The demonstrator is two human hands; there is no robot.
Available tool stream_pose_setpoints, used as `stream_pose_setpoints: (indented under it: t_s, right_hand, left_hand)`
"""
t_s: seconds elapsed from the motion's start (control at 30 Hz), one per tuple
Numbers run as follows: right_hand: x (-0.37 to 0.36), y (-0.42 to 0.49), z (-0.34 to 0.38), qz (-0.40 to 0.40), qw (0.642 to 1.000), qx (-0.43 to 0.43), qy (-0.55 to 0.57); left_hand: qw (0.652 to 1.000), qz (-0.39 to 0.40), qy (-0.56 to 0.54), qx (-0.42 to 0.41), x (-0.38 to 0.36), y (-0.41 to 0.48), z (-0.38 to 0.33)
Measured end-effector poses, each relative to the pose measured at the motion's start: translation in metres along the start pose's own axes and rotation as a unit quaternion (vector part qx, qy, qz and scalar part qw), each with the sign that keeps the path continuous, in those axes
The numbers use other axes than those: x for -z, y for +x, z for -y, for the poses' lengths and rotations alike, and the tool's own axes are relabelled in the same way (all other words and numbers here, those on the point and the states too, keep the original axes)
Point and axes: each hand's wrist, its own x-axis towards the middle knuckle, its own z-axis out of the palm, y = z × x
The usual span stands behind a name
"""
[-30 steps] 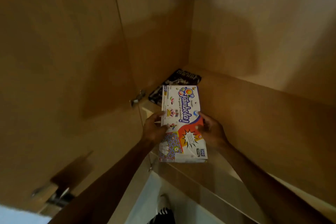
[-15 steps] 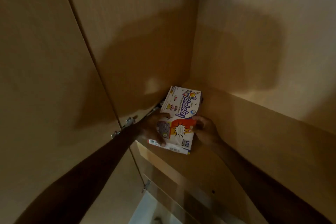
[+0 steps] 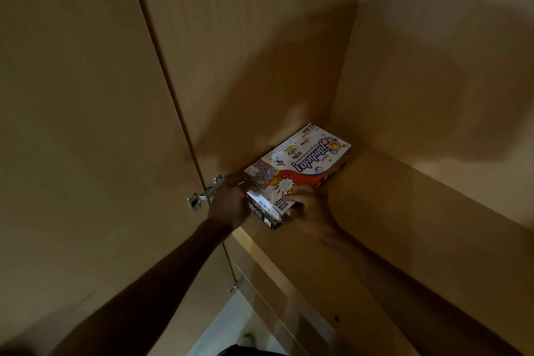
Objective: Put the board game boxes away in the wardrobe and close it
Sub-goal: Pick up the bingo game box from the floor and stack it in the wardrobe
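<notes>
A white, colourful Tambola game box (image 3: 300, 166) lies flat in the left back corner of the wardrobe shelf (image 3: 404, 234), on top of a dark box (image 3: 267, 218) of which only the near end shows. My left hand (image 3: 231, 205) grips the white box's near left corner. My right hand (image 3: 307, 205) presses on its near right corner, fingers on the lid. Both forearms reach up from below.
The open wardrobe door (image 3: 81, 124) stands at the left, with a metal hinge (image 3: 206, 192) beside my left hand and a second hinge (image 3: 237, 283) lower down. The wardrobe's side wall (image 3: 245, 52) and back wall (image 3: 448, 66) enclose the shelf. A pale floor shows below.
The white box has moved deeper onto the shelf and now lies flat on the dark box. Both hands followed it in, and the view has come closer.
</notes>
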Motion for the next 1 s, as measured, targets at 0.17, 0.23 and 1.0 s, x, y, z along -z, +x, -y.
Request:
stream_pose_setpoints:
  t_s: [0.17,0.23,1.0]
  right_hand:
    - [-0.013,-0.008,0.01,0.026,1.0,0.012,-0.009]
    - [-0.017,-0.012,0.015,0.026,1.0,0.005,0.015]
    - [-0.096,-0.181,0.065,0.193,0.968,-0.029,0.158]
  left_hand:
    - [0.999,0.032,-0.037,0.011,0.005,-0.006,0.0]
    - [0.999,0.038,-0.038,0.009,0.006,-0.007,0.003]
    - [0.848,-0.082,-0.258,0.455,0.037,-0.324,-0.05]
